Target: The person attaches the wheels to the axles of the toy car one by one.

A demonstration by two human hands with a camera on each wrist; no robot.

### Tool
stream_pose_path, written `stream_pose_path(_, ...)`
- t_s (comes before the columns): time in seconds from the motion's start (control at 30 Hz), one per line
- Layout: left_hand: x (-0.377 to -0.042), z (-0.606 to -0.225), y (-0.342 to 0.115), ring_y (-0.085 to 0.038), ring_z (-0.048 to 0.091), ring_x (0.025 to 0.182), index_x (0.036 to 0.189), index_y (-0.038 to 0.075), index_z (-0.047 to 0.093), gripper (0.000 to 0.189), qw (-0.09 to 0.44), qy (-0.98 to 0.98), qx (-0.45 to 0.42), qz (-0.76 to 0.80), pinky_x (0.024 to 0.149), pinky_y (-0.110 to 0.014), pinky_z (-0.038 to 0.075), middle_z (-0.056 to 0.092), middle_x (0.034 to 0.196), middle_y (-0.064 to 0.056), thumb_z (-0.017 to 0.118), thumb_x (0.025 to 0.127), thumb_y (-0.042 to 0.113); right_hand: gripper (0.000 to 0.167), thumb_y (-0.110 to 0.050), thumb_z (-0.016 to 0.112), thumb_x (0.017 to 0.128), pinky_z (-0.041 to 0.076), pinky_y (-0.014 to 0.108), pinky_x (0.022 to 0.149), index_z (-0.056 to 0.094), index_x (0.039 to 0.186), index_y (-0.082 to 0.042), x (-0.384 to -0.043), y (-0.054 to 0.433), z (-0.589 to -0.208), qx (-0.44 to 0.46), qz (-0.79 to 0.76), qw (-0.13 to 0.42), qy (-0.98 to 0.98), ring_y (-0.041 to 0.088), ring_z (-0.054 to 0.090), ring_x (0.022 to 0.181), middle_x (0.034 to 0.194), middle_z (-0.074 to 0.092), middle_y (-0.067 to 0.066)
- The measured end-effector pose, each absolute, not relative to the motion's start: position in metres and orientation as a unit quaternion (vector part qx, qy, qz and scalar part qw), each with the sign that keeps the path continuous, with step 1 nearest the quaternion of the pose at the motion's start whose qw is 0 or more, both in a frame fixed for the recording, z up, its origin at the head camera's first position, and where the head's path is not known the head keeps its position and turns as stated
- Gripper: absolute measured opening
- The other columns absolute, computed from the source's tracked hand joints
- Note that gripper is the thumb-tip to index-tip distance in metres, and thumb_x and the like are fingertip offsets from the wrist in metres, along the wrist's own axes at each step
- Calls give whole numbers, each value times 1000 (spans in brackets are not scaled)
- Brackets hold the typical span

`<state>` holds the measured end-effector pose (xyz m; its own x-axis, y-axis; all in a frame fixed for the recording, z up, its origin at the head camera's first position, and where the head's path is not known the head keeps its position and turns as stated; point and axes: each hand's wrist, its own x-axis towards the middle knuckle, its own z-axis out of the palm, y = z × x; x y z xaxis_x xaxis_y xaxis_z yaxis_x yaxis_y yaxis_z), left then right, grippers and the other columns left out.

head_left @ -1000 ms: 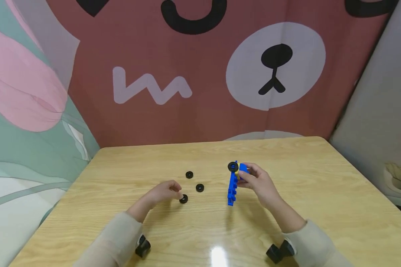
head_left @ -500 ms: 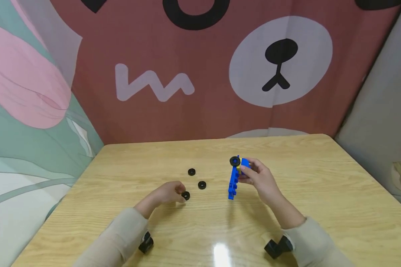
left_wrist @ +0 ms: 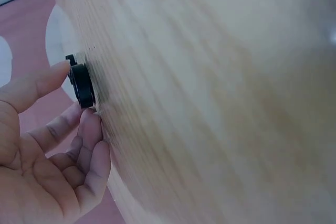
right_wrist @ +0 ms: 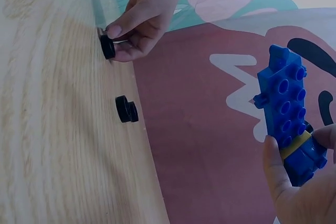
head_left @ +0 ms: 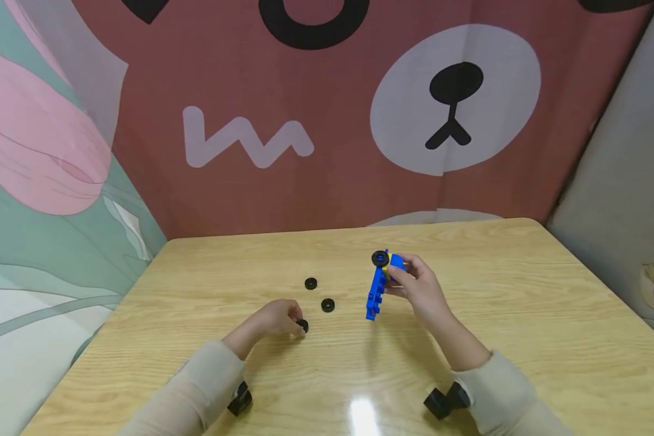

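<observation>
At the middle left of the table, my left hand point(head_left: 272, 318) pinches a small black toy wheel point(head_left: 303, 326) between thumb and fingers. In the left wrist view the thumb is at one edge of this wheel point(left_wrist: 84, 86) and a fingertip at the opposite edge, close against the tabletop. My right hand point(head_left: 424, 290) holds a blue and yellow toy vehicle point(head_left: 376, 292) above the table, studded side towards the right wrist camera. One black wheel point(head_left: 379, 258) is fitted at its upper end. The vehicle's far side is hidden in the head view.
Two more black wheels, a nearer one point(head_left: 327, 305) and a farther one point(head_left: 311, 283), lie flat on the wooden table point(head_left: 240, 260) just beyond the left hand. Behind the table's back edge hangs a printed curtain point(head_left: 305, 200). Black wrist cameras sit at both cuffs.
The left fingers have come round the nearest wheel and now pinch it. The right hand keeps its hold on the toy vehicle, whose lower end has swung slightly left.
</observation>
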<state>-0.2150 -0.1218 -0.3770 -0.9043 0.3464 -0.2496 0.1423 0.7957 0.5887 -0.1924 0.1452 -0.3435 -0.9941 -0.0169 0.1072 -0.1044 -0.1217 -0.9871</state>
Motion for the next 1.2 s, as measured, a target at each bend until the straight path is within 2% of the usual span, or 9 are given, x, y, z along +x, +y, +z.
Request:
stream_pose_path(0.37, -217, -381, -117, -17, 46, 73, 81, 7, 54, 27, 183, 933, 147, 271, 65, -32, 40, 50, 78, -1, 74, 64, 10, 36, -9, 48, 88, 49, 31, 70, 36, 118, 7, -194, 146, -342, 49, 752, 38, -657, 14, 55, 73, 91, 44, 11)
stream_pose_path(0.87, -219, -377, -123, -15, 47, 72, 83, 9, 55, 21, 172, 923, 182, 291, 65, -31, 40, 52, 77, 0, 71, 70, 14, 36, -9, 49, 88, 49, 30, 70, 36, 119, 5, -196, 148, -339, 36, 764, 46, -643, 14, 55, 71, 91, 45, 9)
stream_pose_path(1.0, -218, -372, -125, -16, 47, 72, 85, 7, 55, 21, 171, 911, 179, 329, 63, -30, 41, 51, 77, -1, 70, 71, 11, 35, -8, 50, 88, 49, 30, 69, 38, 118, 5, -196, 147, -339, 33, 769, 52, -636, 14, 56, 69, 88, 46, 9)
stream_pose_path(1.2, -212, -361, -118, -16, 49, 78, 90, 8, 55, 22, 140, 896, 217, 360, 67, -30, 43, 53, 85, -1, 69, 73, 11, 33, -8, 51, 87, 49, 31, 69, 41, 116, 5, -193, 150, -337, 19, 773, 70, -630, 15, 59, 64, 79, 53, 5)
